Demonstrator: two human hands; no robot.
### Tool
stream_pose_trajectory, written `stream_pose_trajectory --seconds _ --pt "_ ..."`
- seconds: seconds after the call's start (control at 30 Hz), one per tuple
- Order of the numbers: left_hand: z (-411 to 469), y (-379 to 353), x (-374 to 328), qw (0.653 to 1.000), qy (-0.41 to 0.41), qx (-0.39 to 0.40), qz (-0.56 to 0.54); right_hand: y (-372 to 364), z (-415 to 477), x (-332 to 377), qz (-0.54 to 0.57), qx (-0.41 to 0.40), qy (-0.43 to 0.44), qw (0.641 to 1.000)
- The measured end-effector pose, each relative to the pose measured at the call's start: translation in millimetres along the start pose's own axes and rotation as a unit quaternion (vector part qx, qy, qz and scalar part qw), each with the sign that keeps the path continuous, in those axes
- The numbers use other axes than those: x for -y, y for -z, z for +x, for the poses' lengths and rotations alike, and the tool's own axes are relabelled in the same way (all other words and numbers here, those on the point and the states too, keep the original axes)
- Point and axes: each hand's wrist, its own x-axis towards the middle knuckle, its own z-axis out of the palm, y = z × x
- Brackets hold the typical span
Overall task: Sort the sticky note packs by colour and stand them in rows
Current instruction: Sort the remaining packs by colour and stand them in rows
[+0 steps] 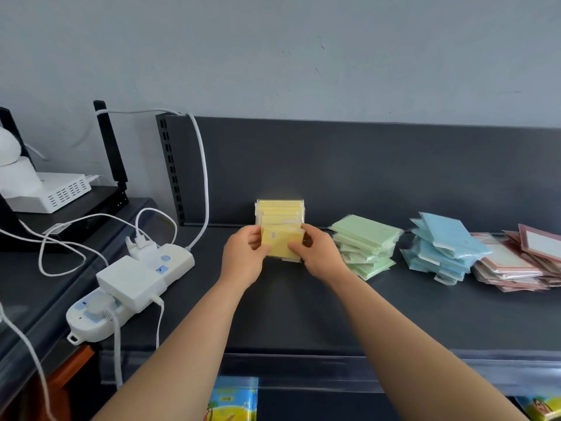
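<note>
A row of yellow sticky note packs [280,211] stands upright against the dark back panel of the shelf [303,314]. My left hand [243,258] and my right hand [320,253] both grip the front yellow pack [280,243] by its sides, holding it upright at the front of that row. To the right lie three loose piles: green packs [365,246], blue packs [443,247] and pink packs [516,259].
A white power strip [130,287] with plugs, adapters and cables lies on the shelf to the left. A white device [51,189] sits on a black stand at the far left. Colourful packets [233,401] show on the shelf below.
</note>
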Motion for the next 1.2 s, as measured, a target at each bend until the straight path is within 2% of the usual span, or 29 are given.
stream_pose_trajectory --seconds 0.13,0.33,0.47,0.7,0.93,1.2 --pt "18 -9 14 0.999 0.013 -0.014 0.039 -5 14 -2 -0.043 0.007 -0.013 0.999" --pt "19 -16 32 0.994 0.013 0.017 0.107 -14 9 -18 -0.057 0.005 -0.017 0.998" --pt "18 -16 35 0.991 -0.002 0.041 0.124 -15 8 -22 -0.089 0.013 0.019 0.996" --pt "15 -13 36 0.991 -0.007 0.058 0.120 -12 5 -24 -0.124 0.046 0.056 0.990" --pt "15 -14 37 0.988 -0.018 0.064 0.138 -16 5 -25 -0.157 0.021 0.071 0.985" --pt "15 -12 37 0.990 -0.014 0.069 0.123 -14 1 -24 -0.132 0.025 0.046 0.990"
